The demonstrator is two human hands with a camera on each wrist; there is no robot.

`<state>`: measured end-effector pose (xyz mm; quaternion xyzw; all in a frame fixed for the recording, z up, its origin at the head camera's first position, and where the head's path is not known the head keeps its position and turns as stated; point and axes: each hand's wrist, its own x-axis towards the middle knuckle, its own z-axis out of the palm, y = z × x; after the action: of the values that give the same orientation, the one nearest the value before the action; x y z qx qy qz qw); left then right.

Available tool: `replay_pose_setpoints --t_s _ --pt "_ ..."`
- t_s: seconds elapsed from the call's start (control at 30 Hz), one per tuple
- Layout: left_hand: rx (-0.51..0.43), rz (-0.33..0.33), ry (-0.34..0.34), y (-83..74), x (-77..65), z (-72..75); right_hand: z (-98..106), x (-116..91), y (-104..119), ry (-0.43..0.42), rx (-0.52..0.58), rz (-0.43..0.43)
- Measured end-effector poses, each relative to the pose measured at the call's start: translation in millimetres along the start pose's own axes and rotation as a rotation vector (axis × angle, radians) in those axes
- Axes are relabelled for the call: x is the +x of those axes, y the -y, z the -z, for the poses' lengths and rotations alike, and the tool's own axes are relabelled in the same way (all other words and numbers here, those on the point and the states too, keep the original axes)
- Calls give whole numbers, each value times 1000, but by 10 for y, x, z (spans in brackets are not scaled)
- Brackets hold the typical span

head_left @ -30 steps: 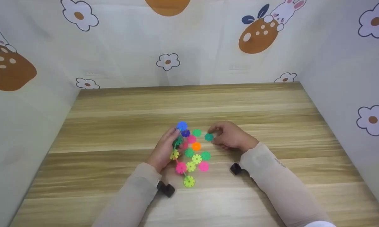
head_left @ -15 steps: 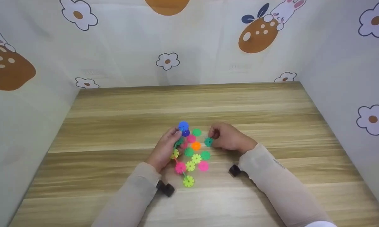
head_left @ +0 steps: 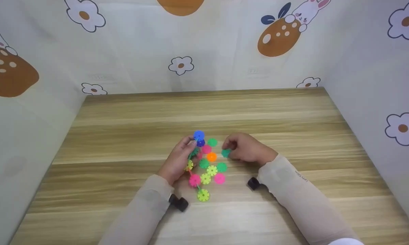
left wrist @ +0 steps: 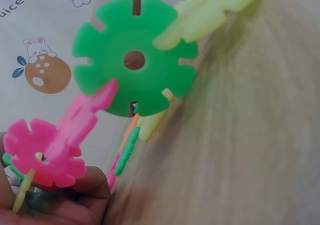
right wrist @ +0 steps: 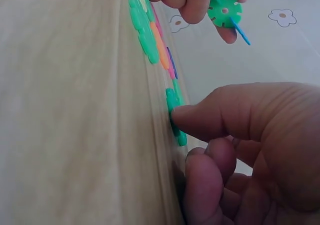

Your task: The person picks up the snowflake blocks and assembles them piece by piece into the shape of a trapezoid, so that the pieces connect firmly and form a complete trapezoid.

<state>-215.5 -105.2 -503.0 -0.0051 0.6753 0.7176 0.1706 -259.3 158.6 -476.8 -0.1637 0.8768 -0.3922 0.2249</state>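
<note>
My left hand (head_left: 175,160) grips a chain of interlocked, notched plastic snowflake discs. Its blue disc (head_left: 199,135) is at the far end, past the fingertips. A pink disc (head_left: 195,180) and a yellow disc (head_left: 203,195) hang toward me. In the left wrist view, a green disc (left wrist: 107,82) of the chain joins a yellow and a pink one edge to edge. To the right, my right hand (head_left: 247,148) pinches a single green disc (head_left: 226,153) low at the table. The right wrist view has the thumb (right wrist: 215,115) against this disc's face, with the other fingers curled.
Several loose discs lie flat between the hands, among them an orange disc (head_left: 211,157), a green disc (head_left: 222,167) and a pink disc (head_left: 219,178). The wooden table (head_left: 276,109) reaches back to a patterned cloth wall (head_left: 218,41).
My right hand has drawn the green disc slightly toward me, and its fingers now cover more of it. The chain's blue end has shifted a little to the right.
</note>
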Motion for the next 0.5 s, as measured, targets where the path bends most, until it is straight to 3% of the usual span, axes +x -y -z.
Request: replay_pose_setpoints --t_s 0.13,0.2,0.33,0.5 --pt "22 -1 -8 -4 2 -7 -12 2 10 10 7 20" --pt "31 -4 -4 -4 0 -10 -32 10 -3 13 67 35" --pt "35 -15 17 -4 4 -12 -91 40 -46 10 278 47" --pt "33 -32 41 2 19 1 -165 60 -42 -24 555 -1"
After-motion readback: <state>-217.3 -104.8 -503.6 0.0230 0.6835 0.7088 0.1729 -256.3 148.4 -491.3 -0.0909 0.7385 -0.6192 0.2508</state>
